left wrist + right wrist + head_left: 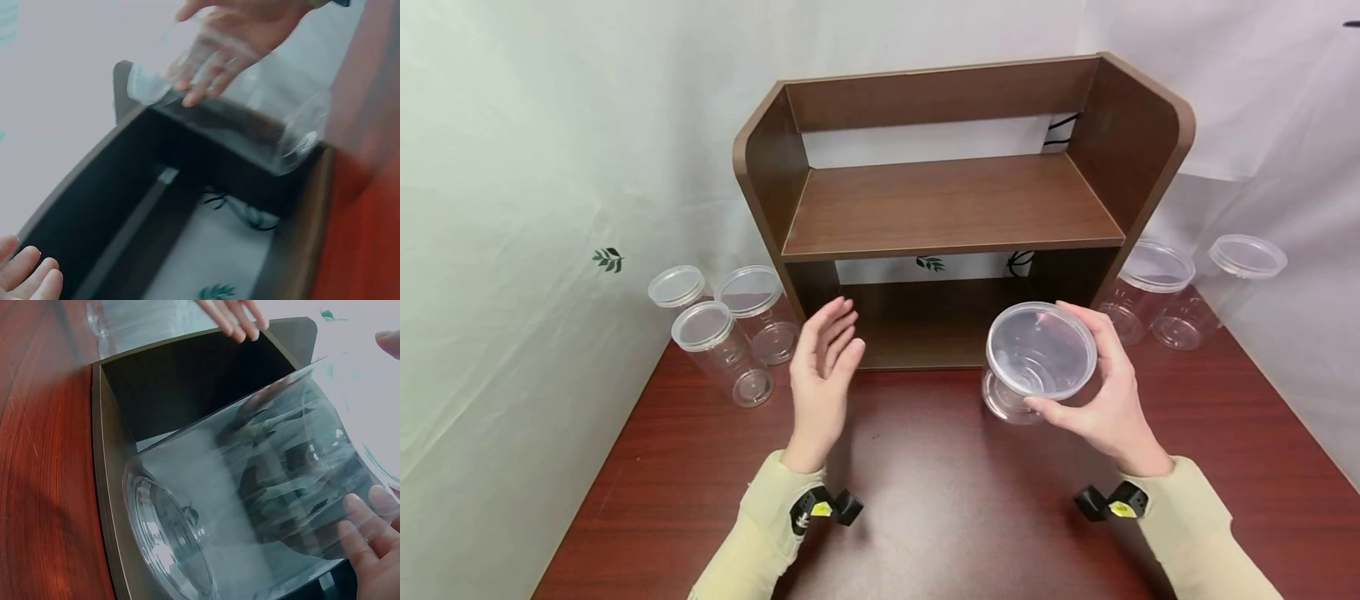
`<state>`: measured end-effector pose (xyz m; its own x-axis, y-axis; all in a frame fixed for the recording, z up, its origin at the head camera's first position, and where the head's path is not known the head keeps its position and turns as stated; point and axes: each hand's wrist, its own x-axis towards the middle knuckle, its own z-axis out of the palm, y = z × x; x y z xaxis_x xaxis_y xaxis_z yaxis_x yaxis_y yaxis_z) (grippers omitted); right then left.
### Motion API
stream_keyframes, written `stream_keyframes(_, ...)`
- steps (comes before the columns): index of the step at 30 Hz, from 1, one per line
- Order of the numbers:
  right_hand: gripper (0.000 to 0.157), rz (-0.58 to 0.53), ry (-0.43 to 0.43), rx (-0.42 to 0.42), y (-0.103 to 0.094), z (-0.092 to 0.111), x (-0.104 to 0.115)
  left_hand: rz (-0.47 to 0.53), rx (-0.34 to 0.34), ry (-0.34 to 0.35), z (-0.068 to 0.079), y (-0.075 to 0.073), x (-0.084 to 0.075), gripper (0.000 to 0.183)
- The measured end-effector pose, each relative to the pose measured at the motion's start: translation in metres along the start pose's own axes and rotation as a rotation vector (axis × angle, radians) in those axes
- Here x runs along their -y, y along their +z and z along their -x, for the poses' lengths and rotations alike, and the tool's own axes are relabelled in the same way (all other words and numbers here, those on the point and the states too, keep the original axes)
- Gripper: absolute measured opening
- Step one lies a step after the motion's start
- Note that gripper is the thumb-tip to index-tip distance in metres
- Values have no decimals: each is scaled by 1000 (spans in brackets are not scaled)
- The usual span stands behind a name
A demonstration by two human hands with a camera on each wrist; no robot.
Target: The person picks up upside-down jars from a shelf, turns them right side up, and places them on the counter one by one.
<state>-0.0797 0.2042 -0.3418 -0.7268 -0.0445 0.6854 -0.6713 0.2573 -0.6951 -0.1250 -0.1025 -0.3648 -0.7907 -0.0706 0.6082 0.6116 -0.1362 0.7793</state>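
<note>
My right hand [1108,400] grips a clear plastic jar [1011,400] with a translucent lid, thumb on the near side and fingers round the far side near the top. The jar is in front of the right part of a brown two-tier shelf [955,204]. In the right wrist view the jar [250,487] fills the middle, its round base toward the shelf's lower edge. My left hand [823,379] is raised before the shelf's lower left side, fingers loosely bent, holding nothing. In the left wrist view only its fingertips [31,275] show, at the lower left corner.
Left of the shelf stand three lidded clear jars, the nearest a slim jar [722,354]. Two more, a wide jar [1150,287] and a taller jar [1217,287], stand at its right. White cloth [512,250] hangs round the red-brown table [917,500]. Black cables show behind the shelf.
</note>
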Motion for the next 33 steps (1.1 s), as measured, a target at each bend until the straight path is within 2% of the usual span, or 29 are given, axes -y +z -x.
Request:
stream_keyframes(4,102,13,10,-10,-2,1,-1,-11,-68,82,-12,-11,-11,50)
stream_keyframes(9,102,25,25,-29,-7,4,-4,-20,-176,144,-30,-24,-24,53)
stream_keyframes(11,103,33,29,-38,-9,5,-5,-37,-213,167,-38,-29,-29,54)
stream_keyframes(14,103,43,29,-53,-13,5,-6,-104,-257,196,-49,-28,-43,55)
stream_keyframes(18,102,61,33,-79,-21,4,-6,-214,-274,205,-63,-24,-57,60)
stream_keyframes(21,101,75,41,-104,-27,5,-6,-253,-262,196,-73,-25,-55,65)
stream_keyframes(27,95,99,46,-170,-41,6,-8,-217,-241,169,-85,-21,-51,69)
stream_keyframes(33,91,106,55,-255,-59,9,-12,-203,-278,146,-88,-17,-52,65)
